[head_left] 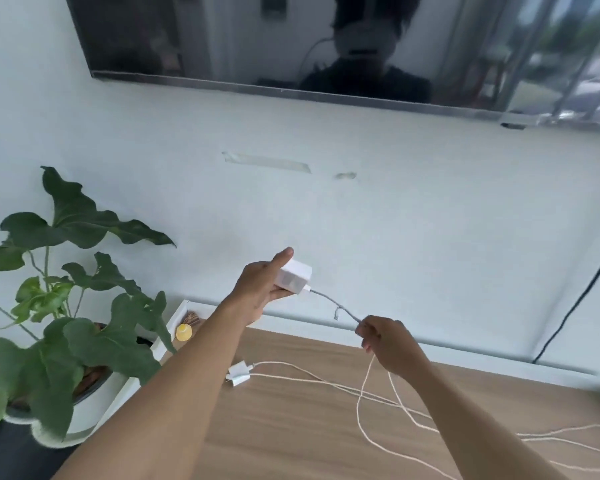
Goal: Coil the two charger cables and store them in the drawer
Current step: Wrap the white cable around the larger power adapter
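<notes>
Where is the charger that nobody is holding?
In the head view, the loose charger lies on the wooden tabletop, left of centre, near the potted plant.

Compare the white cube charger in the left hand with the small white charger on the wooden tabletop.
The white cube charger is raised, gripped by the left hand; the small white charger lies untouched on the wooden tabletop. The cube looks bulkier, the small charger flatter. The cube's cable is pinched by the right hand; the other's trails loose. Both are white, cables uncoiled.
</notes>
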`<action>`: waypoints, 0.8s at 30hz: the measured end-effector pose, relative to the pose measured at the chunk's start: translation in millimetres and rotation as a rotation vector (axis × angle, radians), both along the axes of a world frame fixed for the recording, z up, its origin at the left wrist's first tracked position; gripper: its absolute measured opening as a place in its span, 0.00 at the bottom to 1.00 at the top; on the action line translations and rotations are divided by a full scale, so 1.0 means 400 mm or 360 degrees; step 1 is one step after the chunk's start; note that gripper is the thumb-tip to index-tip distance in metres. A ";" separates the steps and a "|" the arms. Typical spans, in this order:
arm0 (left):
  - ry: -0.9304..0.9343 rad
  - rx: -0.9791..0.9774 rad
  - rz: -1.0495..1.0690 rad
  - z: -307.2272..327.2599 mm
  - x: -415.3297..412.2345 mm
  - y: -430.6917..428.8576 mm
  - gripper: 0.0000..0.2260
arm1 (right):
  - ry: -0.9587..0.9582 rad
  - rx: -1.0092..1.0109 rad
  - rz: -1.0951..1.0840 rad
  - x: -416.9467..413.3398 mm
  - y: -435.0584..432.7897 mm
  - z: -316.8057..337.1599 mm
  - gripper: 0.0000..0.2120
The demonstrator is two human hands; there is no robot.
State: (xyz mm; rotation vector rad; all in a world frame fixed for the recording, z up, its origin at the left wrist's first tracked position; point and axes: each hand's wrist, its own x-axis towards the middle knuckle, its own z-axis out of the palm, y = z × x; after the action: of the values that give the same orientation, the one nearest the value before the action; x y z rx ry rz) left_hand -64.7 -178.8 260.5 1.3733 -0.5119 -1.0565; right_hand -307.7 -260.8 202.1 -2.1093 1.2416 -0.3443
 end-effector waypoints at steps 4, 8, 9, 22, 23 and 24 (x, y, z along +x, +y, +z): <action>-0.0184 -0.0085 0.0206 0.078 -0.016 -0.023 0.25 | -0.0270 0.0116 -0.0535 -0.103 -0.062 0.023 0.12; -0.0310 -0.0240 0.0341 0.143 -0.039 -0.041 0.14 | -0.0496 0.0304 -0.1151 -0.214 -0.122 0.014 0.08; -0.0325 -0.0244 0.0302 0.154 -0.047 -0.045 0.12 | -0.0548 0.0387 -0.1199 -0.234 -0.126 0.017 0.09; -0.0639 -0.0289 -0.0295 0.186 -0.164 -0.140 0.12 | -0.0722 0.0168 0.0012 -0.048 -0.025 0.157 0.18; -0.0630 -0.0317 -0.0311 0.192 -0.172 -0.143 0.11 | -0.0746 0.0132 0.0084 -0.029 -0.012 0.161 0.17; -0.0614 -0.0340 -0.0325 0.197 -0.177 -0.142 0.11 | -0.0772 0.0106 0.0129 -0.011 0.005 0.165 0.15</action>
State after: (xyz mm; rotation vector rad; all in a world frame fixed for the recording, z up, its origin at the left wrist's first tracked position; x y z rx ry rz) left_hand -135.3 -235.7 339.4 1.3565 -1.0378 -0.8686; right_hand -312.2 -258.8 268.3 -1.8622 0.8672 -0.7178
